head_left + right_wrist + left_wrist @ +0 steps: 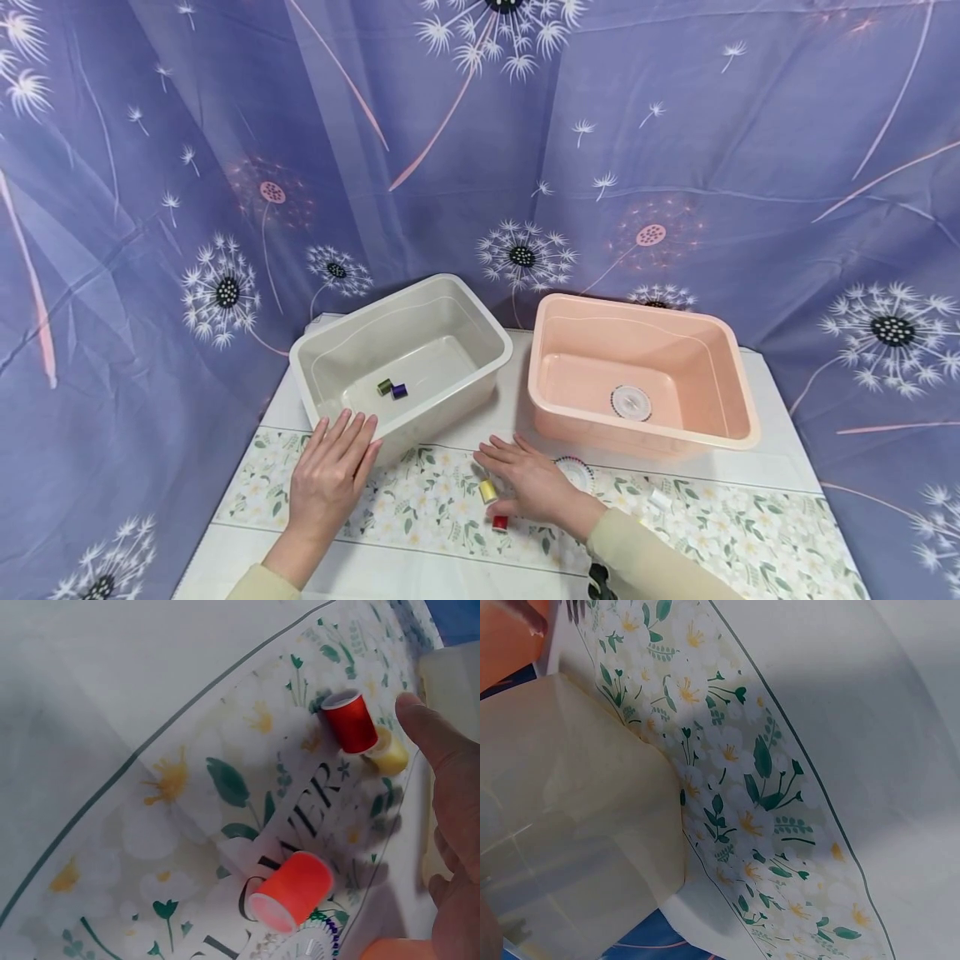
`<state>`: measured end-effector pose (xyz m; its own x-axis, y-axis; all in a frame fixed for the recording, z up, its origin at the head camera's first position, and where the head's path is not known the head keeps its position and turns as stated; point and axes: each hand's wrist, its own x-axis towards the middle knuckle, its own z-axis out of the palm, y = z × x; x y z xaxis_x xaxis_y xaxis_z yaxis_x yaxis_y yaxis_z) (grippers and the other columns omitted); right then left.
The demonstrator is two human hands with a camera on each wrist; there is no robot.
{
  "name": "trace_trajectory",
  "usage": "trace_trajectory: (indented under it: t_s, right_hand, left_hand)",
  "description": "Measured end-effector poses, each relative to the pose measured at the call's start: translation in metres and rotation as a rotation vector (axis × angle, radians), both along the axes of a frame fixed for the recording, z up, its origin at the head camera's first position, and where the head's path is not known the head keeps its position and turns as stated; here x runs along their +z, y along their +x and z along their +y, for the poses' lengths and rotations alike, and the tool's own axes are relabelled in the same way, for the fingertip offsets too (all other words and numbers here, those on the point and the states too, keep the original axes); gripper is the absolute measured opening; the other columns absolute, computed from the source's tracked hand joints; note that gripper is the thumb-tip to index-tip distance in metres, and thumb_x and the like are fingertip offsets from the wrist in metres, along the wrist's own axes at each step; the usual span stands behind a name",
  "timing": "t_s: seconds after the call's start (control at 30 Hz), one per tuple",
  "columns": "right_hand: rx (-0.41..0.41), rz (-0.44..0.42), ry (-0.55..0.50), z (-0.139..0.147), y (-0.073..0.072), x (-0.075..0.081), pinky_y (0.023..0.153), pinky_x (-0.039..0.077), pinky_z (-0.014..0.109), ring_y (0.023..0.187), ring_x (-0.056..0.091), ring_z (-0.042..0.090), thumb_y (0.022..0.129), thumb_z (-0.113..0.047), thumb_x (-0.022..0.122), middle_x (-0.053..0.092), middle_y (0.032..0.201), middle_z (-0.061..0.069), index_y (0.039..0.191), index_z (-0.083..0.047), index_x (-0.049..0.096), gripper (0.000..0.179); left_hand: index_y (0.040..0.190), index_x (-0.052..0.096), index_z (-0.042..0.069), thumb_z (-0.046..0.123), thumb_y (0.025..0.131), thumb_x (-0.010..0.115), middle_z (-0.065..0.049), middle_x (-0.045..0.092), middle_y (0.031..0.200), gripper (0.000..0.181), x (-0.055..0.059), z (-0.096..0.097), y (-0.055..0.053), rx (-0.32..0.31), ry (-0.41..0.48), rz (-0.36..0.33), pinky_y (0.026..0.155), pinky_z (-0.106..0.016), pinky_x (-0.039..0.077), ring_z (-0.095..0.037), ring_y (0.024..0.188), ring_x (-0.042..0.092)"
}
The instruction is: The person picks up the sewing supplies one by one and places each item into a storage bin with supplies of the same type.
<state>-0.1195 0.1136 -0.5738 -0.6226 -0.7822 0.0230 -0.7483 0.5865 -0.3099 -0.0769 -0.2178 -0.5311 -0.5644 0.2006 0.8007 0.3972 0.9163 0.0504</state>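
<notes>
My left hand [327, 475] lies with extended fingers at the near rim of the grey bin [405, 425], holding nothing. Inside that bin are a green thread spool [385, 387] and a purple thread spool [400, 391]. Over the floral cloth, my right hand [536, 485] has its fingers spread, with none wrapped around a thing. Near its thumb are a yellow thread spool [390, 755] and a red thread spool [349, 721]. An orange-red thread spool [292, 891] lies on its side beside a wheel of pins [576, 474]; in the head view the hand hides this spool.
A pink bin [645, 429] stands at the back right with another pin wheel [631, 403] inside. A white spool [660, 500] lies on the tablecloth [757, 533] to the right. A patterned curtain [450, 150] hangs behind the table.
</notes>
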Motion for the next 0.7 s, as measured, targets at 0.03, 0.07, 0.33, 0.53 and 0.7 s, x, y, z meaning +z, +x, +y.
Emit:
trace_trajectory:
  t_s: [0.03, 0.07, 0.33, 0.53, 0.7]
  right_hand:
    - [-0.003, -0.008, 0.013, 0.0, 0.0, -0.001, 0.126, 0.031, 0.058, 0.153, 0.045, 0.033, 0.088, -0.052, 0.083, 0.053, 0.161, 0.013, 0.156, -0.009, 0.055, 0.085]
    - [-0.006, -0.015, 0.024, 0.0, -0.001, -0.002, 0.127, 0.03, 0.058, 0.153, 0.044, 0.033, 0.089, -0.052, 0.083, 0.053, 0.161, 0.013, 0.157, -0.009, 0.054, 0.085]
    - [-0.009, -0.053, 0.051, 0.0, -0.004, -0.009, 0.128, 0.029, 0.057, 0.154, 0.043, 0.031, 0.09, -0.051, 0.083, 0.052, 0.163, 0.01, 0.158, -0.011, 0.053, 0.085]
    - [-0.005, -0.077, 0.013, 0.0, -0.004, -0.014, 0.128, 0.028, 0.057, 0.153, 0.045, 0.03, 0.09, -0.049, 0.083, 0.053, 0.162, 0.009, 0.156, -0.009, 0.055, 0.082]
    - [0.018, -0.074, -0.014, -0.002, -0.005, -0.016, 0.127, 0.031, 0.057, 0.151, 0.048, 0.03, 0.091, -0.046, 0.082, 0.058, 0.158, 0.009, 0.153, -0.008, 0.058, 0.077]
  left_hand:
    - [0.124, 0.08, 0.006, 0.038, 0.111, 0.055, -0.018, 0.079, 0.116, 0.043, 0.0, 0.0, 0.0, 0.0, -0.001, 0.001, 0.108, -0.058, 0.053, -0.04, 0.111, 0.076]
    - [0.124, 0.08, 0.005, 0.037, 0.111, 0.055, -0.018, 0.079, 0.115, 0.043, 0.0, 0.0, 0.0, -0.001, -0.002, 0.002, 0.108, -0.058, 0.053, -0.04, 0.111, 0.076]
    - [0.124, 0.08, 0.005, 0.038, 0.112, 0.054, -0.018, 0.079, 0.116, 0.043, 0.0, 0.001, -0.001, -0.001, -0.006, -0.001, 0.108, -0.058, 0.053, -0.04, 0.111, 0.076]
    - [0.124, 0.079, 0.005, 0.038, 0.112, 0.054, -0.018, 0.079, 0.116, 0.043, 0.0, 0.001, 0.0, 0.0, -0.003, -0.003, 0.108, -0.058, 0.053, -0.04, 0.111, 0.076]
    - [0.124, 0.08, 0.005, 0.038, 0.112, 0.054, -0.018, 0.079, 0.116, 0.043, 0.001, 0.001, 0.001, 0.005, -0.011, -0.014, 0.112, -0.056, 0.051, -0.04, 0.111, 0.076]
